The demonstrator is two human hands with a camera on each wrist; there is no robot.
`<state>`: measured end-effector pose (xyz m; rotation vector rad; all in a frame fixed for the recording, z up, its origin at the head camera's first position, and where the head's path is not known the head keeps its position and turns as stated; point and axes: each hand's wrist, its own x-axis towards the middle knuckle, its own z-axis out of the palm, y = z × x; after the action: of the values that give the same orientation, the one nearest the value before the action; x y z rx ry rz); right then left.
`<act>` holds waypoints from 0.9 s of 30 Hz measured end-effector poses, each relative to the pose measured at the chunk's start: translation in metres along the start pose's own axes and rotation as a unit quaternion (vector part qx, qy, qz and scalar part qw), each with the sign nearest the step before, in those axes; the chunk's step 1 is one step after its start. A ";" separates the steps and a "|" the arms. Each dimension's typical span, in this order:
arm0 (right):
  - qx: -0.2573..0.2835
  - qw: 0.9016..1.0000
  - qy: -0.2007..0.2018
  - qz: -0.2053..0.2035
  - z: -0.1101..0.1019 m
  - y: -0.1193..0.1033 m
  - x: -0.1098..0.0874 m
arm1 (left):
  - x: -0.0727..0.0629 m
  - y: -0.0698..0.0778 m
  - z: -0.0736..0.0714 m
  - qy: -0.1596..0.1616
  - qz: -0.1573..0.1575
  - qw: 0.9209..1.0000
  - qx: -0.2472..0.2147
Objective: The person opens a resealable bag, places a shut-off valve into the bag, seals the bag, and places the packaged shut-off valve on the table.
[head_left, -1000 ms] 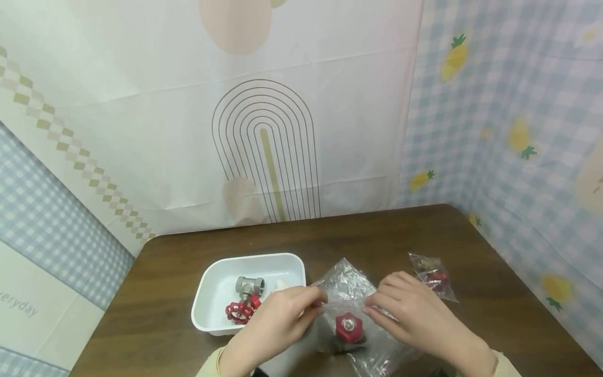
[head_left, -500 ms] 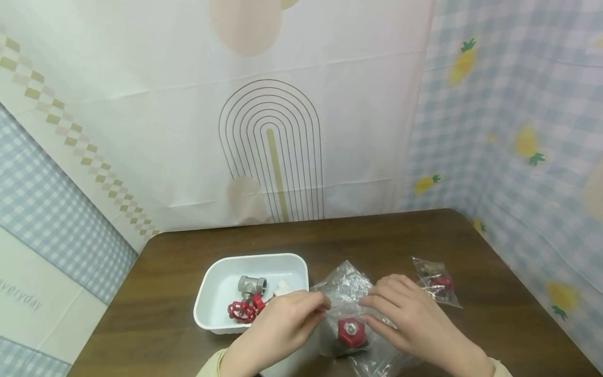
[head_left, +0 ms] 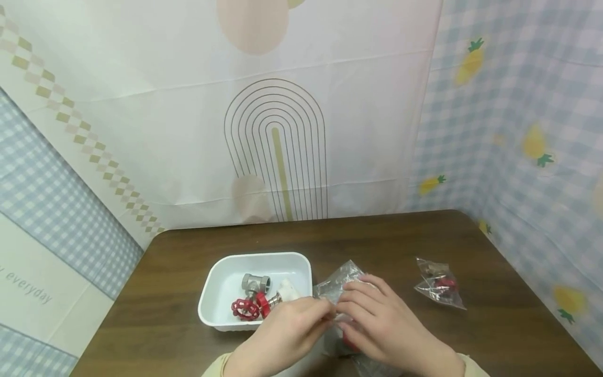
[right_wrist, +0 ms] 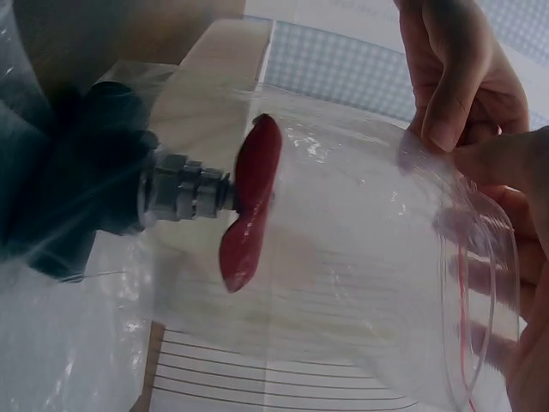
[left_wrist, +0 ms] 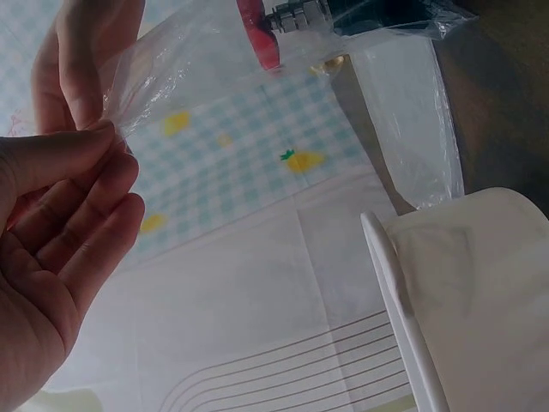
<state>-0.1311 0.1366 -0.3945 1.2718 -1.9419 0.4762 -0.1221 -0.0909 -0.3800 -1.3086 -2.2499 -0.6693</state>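
Table layout: tray (head_left: 256,255) left, held bag (right_wrist: 369,257) mid-front, small bag (head_left: 440,285) right.
Valves (head_left: 255,284) lie in the tray. Right of it, left hand (head_left: 289,327) and right hand (head_left: 383,319) meet at the held bag's mouth; one bagged valve (right_wrist: 184,190) inside. Small bag on the table (head_left: 372,238), farther right. Cloth (head_left: 188,136) hangs behind.

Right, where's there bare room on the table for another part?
Bare table shows left of the white tray, along the back edge behind it, and right of the small bag. Crowded: right of the tray, where the left hand and right hand pinch a clear bag.
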 end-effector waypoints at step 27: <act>0.015 1.000 -0.027 0.000 0.004 -0.007 0.002 | -0.002 0.006 0.004 0.026 0.040 0.997 0.059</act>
<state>-0.1266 0.1298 -0.3960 1.3164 -1.9870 0.4767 -0.1163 -0.0870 -0.3835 -1.3008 -2.1488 -0.5273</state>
